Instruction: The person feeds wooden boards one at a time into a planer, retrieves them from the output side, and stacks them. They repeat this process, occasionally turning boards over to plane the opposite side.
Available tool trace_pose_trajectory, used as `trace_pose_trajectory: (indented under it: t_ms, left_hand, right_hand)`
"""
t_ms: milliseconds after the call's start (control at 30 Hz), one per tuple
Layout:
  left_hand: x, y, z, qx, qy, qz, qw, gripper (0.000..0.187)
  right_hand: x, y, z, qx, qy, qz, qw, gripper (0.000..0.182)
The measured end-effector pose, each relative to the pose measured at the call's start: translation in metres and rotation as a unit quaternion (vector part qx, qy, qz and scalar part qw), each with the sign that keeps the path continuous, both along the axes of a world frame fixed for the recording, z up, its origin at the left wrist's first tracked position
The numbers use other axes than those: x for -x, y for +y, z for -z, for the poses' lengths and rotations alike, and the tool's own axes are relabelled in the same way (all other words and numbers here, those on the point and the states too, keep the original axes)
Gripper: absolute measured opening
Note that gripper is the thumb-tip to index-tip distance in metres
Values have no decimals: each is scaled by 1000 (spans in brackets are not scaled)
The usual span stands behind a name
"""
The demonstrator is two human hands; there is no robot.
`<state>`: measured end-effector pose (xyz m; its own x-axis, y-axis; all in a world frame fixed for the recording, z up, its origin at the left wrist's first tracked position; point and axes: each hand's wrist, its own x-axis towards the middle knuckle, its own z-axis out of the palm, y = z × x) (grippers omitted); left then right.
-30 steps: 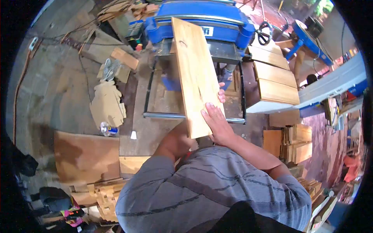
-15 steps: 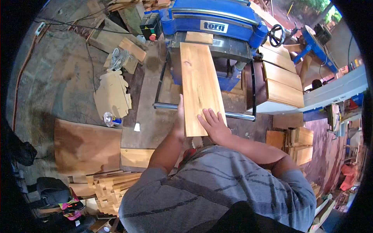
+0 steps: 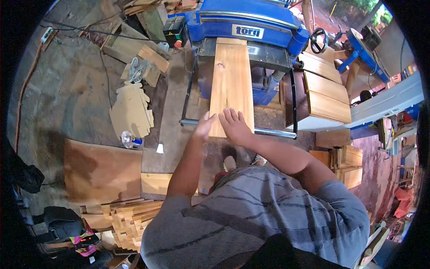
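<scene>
A long pale wooden board (image 3: pixel 231 85) lies lengthwise, its far end on the black bed of a blue machine (image 3: pixel 248 23) and against a second piece of wood (image 3: pixel 231 41). Near the board's close end, my right hand (image 3: pixel 236 127) rests flat on top, fingers spread and pointing forward. My left hand (image 3: pixel 205 125) is at the left edge of the same end, its thumb and fingers apart, with part of it hidden beside the board.
A metal roller bar (image 3: pixel 275 133) crosses below the board. Cardboard (image 3: pixel 130 110), a can (image 3: pixel 130 140) and a brown sheet (image 3: pixel 103 170) lie on the left floor. Boards (image 3: pixel 327 98) are stacked at right, a handwheel (image 3: pixel 319 40) beside the machine.
The board has moved forward onto the machine bed and straightened, meeting the smaller piece. Both hands have moved forward, and my right hand has shifted left across the board.
</scene>
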<state>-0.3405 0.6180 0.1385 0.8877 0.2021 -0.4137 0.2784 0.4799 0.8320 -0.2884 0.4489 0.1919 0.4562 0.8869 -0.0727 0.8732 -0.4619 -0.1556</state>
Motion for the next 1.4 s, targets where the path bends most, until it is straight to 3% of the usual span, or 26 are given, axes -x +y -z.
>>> trace_pose_trajectory:
  t_ms: [200,533,600,700,800,833,867,933,1167,1233,1400]
  left_hand:
    - [-14,15,16,-128,-52,-21,990,35]
    - [-37,36,20,-189,-4,-2,982,40]
    - [-37,42,13,-318,-27,27,947,46]
    - [-36,56,60,-368,-21,-3,930,49]
    - [-21,40,17,-400,-17,20,916,50]
    - [-21,35,21,-473,-86,-18,876,52]
    - [-20,33,23,-473,-87,-18,877,52]
    - [-15,28,24,-643,-64,4,763,56]
    - [-15,12,23,-671,-22,-41,740,54]
    - [-15,13,23,-677,6,-14,735,55]
    - [-19,13,20,-651,8,-20,759,55]
  right_hand:
    - [-15,16,2,15,49,9,999,87]
    - [-44,30,1,68,47,35,996,92]
    - [-48,34,6,49,31,31,998,90]
    - [-57,35,8,52,33,22,998,89]
    - [-63,36,19,37,14,26,999,88]
    - [-66,37,19,40,20,25,999,87]
    - [-69,39,21,41,19,26,999,87]
    - [-73,42,25,33,15,32,999,87]
    - [-91,51,28,23,5,38,999,93]
    - [-95,54,18,60,44,53,996,84]
    - [-109,60,19,72,34,60,995,83]
